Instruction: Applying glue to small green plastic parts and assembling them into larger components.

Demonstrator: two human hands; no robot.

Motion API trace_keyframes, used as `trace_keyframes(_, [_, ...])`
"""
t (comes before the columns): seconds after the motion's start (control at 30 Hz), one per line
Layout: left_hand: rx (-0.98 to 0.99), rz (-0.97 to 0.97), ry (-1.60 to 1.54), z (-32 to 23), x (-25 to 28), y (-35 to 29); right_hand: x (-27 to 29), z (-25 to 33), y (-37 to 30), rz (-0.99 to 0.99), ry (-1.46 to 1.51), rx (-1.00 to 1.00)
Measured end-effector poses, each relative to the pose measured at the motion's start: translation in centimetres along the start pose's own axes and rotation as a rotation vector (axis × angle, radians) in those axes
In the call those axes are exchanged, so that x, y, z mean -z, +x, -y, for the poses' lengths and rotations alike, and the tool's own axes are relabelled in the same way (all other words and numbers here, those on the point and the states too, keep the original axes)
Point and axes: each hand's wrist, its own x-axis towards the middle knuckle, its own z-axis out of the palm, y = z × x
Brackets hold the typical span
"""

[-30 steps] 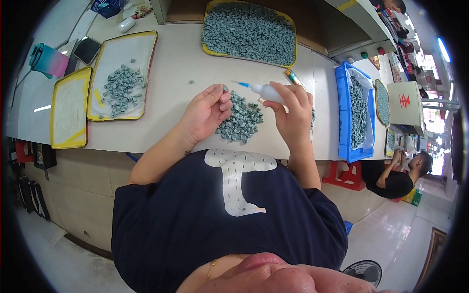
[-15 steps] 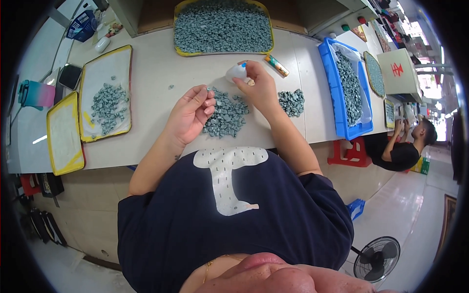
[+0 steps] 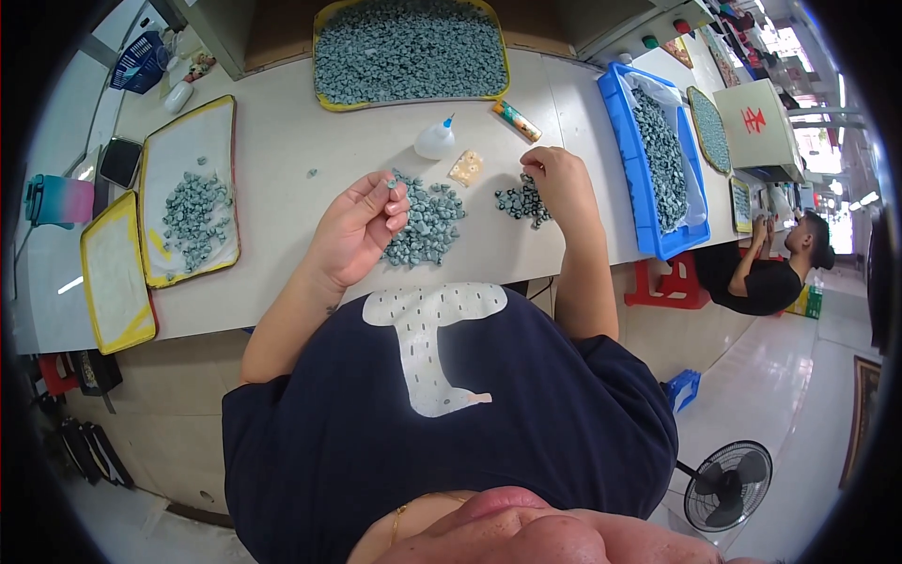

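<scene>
One yellow-rimmed tray (image 3: 331, 104): beyond both hands, heaped with rough grey-green chips, far edge cut off.
Blue plastic crate (image 3: 631, 179): right of the right hand (image 3: 561, 183).
Right fingers: bent over the dark cluster (image 3: 515, 205); any hold, cannot tell.
Left hand (image 3: 357, 228): fingertips pinched on one chip (image 3: 392, 184), partly hidden.
Chip pile (image 3: 430, 221): just right of it.
Squeeze bottle (image 3: 434, 142): translucent, between and beyond both.

Pale table (image 3: 272, 202) — greenish heaps (image 3: 427, 226), white bottle (image 3: 435, 143), blue crate (image 3: 680, 243).
</scene>
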Motion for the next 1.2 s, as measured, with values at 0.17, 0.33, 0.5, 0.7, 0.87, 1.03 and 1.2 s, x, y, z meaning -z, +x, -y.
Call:
trace_keyframes(0.17, [0.021,0.042,-0.033,-0.5,0.1,-0.3,-1.2,-0.4,0.2,0.037,-0.101,0.042])
trace_keyframes(0.33, [0.023,0.112,-0.078,-1.1,0.2,-0.8,-1.7,0.7,0.6,0.048,-0.078,0.003])
trace_keyframes(0.5, [0.018,0.136,-0.040,-1.8,0.5,-1.4,-0.6,5.0,0.4,0.005,0.182,0.131])
trace_keyframes(0.7, [0.028,0.140,-0.027,-2.0,0.6,-1.5,-1.3,10.5,-1.0,-0.037,0.750,0.211])
trace_keyframes(0.87, [0.036,0.114,-0.024,-2.5,0.6,-1.9,-1.9,13.5,-1.4,-0.120,0.797,0.446])
trace_keyframes(1.03, [0.018,0.084,0.002,-2.9,0.9,-2.1,-2.2,15.2,-2.2,-0.212,0.633,0.530])
trace_keyframes(1.2, [0.008,0.046,0.021,-3.2,1.1,-2.4,-3.4,15.4,-2.0,-0.409,0.458,0.712])
